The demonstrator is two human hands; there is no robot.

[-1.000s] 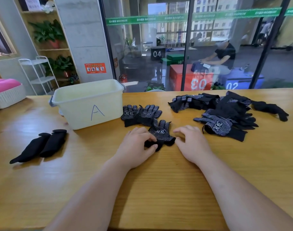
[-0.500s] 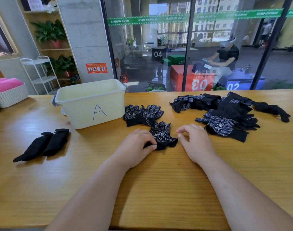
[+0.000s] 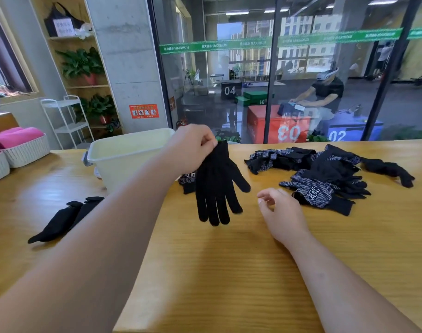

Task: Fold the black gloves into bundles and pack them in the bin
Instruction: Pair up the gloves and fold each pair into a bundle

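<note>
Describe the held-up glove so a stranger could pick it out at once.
Find the wooden table and the cream bin at its far left. Just right of the bin, the left hand pinches the hanging glove by its cuff, fingers pointing down. It alone is off the table and shows plain black, unlike the dotted gloves piled to the right.

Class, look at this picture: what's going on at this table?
A person works at a wooden table. The left hand pinches one black glove by its cuff, dangling it beside the cream bin. The right hand hovers open, holding nothing. A pile of loose gloves lies to the right; two black bundles lie on the left.
</note>
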